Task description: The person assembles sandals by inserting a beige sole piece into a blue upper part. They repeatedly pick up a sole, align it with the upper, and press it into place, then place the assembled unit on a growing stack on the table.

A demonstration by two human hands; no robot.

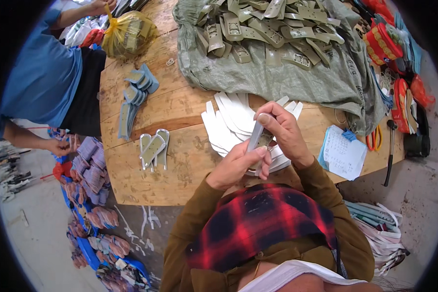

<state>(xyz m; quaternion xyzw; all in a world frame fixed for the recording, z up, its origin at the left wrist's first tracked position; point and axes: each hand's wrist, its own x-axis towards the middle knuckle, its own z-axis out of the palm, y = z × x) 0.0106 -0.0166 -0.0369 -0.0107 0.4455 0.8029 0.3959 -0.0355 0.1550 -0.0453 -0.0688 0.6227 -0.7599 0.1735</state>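
Note:
My left hand (239, 164) and my right hand (285, 132) are both closed on a narrow pale grey strip-like piece (256, 134), held up in front of my chest. Its upper end is pinched between my right thumb and fingers, while my left fingers grip lower down. A darker part shows behind it, mostly hidden by my fingers. Below my hands on the table lies a fanned stack of flat white sole-shaped pieces (224, 121). To the left rest several olive pieces edged with white strip (154, 150), overlapping one another.
A heap of olive shaped pieces (272, 34) lies on a grey-green woven sack (194, 63). Blue-edged pieces (131, 100) sit on the left of the wooden table (190, 180). At right are a written sheet (343, 153), orange-handled scissors (374, 138) and a hammer (390, 155). A co-worker holds a yellow bag (126, 34).

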